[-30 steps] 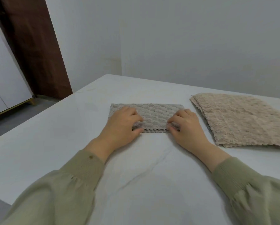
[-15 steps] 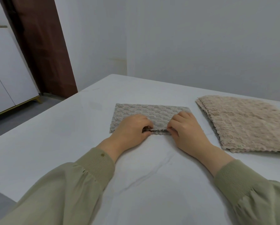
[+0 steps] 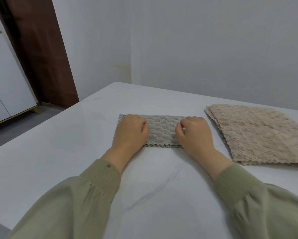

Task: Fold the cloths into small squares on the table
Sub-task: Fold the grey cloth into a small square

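Note:
A grey textured cloth point(image 3: 161, 131), folded into a narrow rectangle, lies flat on the white marble table point(image 3: 62, 152) in front of me. My left hand point(image 3: 130, 131) rests on its left end with the fingers curled onto the fabric. My right hand point(image 3: 194, 132) rests on its right end, fingers curled the same way. Both hands cover the cloth's ends, so its short edges are mostly hidden. Whether the fingers pinch the fabric or only press it I cannot see. A stack of beige fluffy cloths point(image 3: 258, 133) lies flat to the right, apart from my right hand.
The table's left edge point(image 3: 32, 130) drops to a grey floor. A brown door point(image 3: 39, 54) and a white cabinet point(image 3: 5, 80) stand at the far left. A pale wall point(image 3: 196, 49) runs behind the table.
Both hands moved apart from the middle of the cloth's near edge to its left and right ends. The cloth stays flat in place.

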Demonstrator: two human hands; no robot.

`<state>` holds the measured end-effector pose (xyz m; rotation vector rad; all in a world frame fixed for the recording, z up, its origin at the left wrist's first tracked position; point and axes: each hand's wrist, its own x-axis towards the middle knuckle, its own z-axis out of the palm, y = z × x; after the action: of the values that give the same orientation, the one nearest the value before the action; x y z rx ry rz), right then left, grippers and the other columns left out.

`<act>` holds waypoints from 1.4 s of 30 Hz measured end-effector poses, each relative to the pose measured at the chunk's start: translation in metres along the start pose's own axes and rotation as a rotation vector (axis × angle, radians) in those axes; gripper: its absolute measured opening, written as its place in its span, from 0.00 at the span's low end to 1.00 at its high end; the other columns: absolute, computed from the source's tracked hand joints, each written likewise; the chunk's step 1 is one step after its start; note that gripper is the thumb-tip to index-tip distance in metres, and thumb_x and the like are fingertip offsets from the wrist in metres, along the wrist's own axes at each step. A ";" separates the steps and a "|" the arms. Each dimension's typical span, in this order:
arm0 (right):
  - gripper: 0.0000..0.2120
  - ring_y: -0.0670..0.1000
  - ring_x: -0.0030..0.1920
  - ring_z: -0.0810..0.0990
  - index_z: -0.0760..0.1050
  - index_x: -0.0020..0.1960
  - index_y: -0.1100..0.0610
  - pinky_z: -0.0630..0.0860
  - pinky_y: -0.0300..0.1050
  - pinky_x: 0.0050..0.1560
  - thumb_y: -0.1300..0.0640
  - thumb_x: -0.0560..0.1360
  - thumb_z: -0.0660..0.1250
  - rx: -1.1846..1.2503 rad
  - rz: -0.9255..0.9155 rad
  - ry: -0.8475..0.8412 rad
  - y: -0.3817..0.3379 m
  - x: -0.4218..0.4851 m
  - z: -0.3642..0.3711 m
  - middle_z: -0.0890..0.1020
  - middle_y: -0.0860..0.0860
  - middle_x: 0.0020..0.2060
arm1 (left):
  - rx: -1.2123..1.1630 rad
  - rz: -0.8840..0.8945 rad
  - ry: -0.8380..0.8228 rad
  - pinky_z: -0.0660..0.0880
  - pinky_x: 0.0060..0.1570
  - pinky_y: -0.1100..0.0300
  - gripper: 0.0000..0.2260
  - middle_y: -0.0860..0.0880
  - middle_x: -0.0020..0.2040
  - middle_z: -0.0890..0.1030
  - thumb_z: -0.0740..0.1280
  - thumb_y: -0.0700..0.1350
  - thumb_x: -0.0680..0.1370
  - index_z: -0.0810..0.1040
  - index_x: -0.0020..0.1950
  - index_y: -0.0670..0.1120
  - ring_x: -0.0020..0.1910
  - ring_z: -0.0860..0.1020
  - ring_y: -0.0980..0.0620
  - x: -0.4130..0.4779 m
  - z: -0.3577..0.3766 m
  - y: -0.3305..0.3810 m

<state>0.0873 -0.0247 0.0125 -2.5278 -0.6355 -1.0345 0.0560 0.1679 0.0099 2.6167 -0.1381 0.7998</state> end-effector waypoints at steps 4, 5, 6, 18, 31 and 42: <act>0.16 0.60 0.45 0.78 0.79 0.48 0.62 0.72 0.51 0.47 0.58 0.76 0.54 -0.008 0.118 -0.156 -0.014 0.025 0.025 0.82 0.58 0.44 | 0.019 -0.078 0.043 0.65 0.63 0.55 0.14 0.48 0.60 0.80 0.57 0.42 0.79 0.78 0.61 0.45 0.64 0.69 0.49 0.021 0.007 -0.004; 0.16 0.59 0.54 0.76 0.76 0.58 0.61 0.70 0.53 0.55 0.57 0.78 0.53 0.001 0.122 -0.264 -0.018 0.028 0.031 0.80 0.57 0.54 | 0.077 -0.092 -0.049 0.61 0.68 0.52 0.17 0.48 0.66 0.75 0.55 0.44 0.81 0.74 0.67 0.46 0.70 0.64 0.48 0.023 0.010 -0.006; 0.18 0.58 0.62 0.72 0.71 0.65 0.59 0.66 0.54 0.62 0.55 0.80 0.52 -0.001 0.111 -0.375 -0.020 0.028 0.037 0.77 0.56 0.62 | 0.148 -0.106 -0.169 0.56 0.71 0.49 0.19 0.48 0.72 0.68 0.52 0.47 0.82 0.66 0.72 0.48 0.74 0.58 0.46 0.024 0.014 -0.010; 0.26 0.52 0.77 0.46 0.48 0.78 0.52 0.41 0.64 0.72 0.47 0.81 0.41 -0.153 0.439 -0.771 0.042 0.016 0.025 0.47 0.49 0.77 | 0.252 -0.258 -0.569 0.44 0.73 0.43 0.27 0.53 0.78 0.46 0.44 0.62 0.80 0.47 0.77 0.56 0.77 0.43 0.50 0.023 0.017 -0.026; 0.12 0.57 0.48 0.74 0.76 0.52 0.61 0.69 0.48 0.43 0.57 0.77 0.57 0.021 0.237 -0.192 -0.022 -0.020 -0.014 0.76 0.55 0.49 | -0.078 0.140 -0.367 0.65 0.57 0.62 0.14 0.56 0.52 0.71 0.74 0.53 0.67 0.73 0.46 0.53 0.55 0.65 0.57 -0.007 -0.029 -0.032; 0.15 0.56 0.57 0.69 0.75 0.54 0.58 0.71 0.48 0.51 0.51 0.74 0.59 -0.155 0.293 -0.392 -0.017 -0.020 -0.004 0.73 0.54 0.57 | 0.299 0.049 -0.475 0.67 0.44 0.59 0.06 0.54 0.47 0.73 0.63 0.43 0.72 0.71 0.47 0.52 0.47 0.70 0.52 -0.008 -0.045 -0.021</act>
<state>0.0635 -0.0180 0.0035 -2.8770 -0.2711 -0.5087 0.0310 0.2048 0.0322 3.0552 -0.2295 0.2076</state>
